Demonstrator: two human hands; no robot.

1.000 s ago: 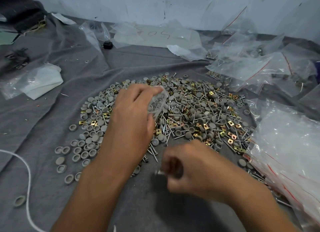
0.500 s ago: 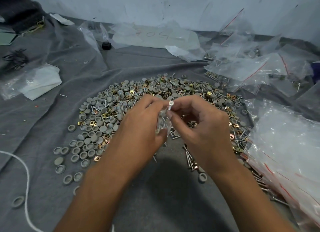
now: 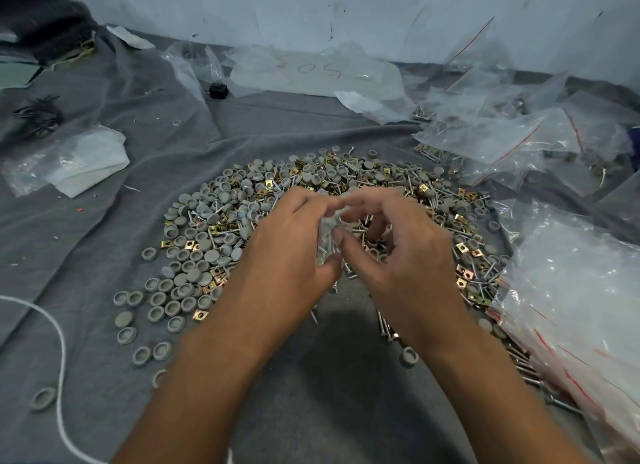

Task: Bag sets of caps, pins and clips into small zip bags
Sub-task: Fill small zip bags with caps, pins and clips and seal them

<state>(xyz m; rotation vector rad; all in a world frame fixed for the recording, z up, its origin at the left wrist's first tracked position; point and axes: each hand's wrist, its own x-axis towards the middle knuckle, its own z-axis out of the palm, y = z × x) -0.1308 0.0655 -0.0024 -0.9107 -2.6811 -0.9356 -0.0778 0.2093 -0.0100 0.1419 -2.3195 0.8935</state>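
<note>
Clear plastic marks the small zip bag (image 3: pixel 328 235), which is held upright between both hands just above the near edge of the heap of grey caps (image 3: pixel 194 255), brass clips (image 3: pixel 464 283) and pins (image 3: pixel 386 326) on the grey cloth (image 3: pixel 104 248). The bag is pinched by the left hand (image 3: pixel 291 252), thumb low and fingertips at its mouth; the mouth is also touched by the curled fingers of the right hand (image 3: pixel 405 252), and pins seem to be inside already. The filling step appears to be in hand. Next, the set would likely need completing from the heap, or the mouth pressing closed; which cannot be told. Filled bags (image 3: pixel 519 141) are piled far right.
</note>
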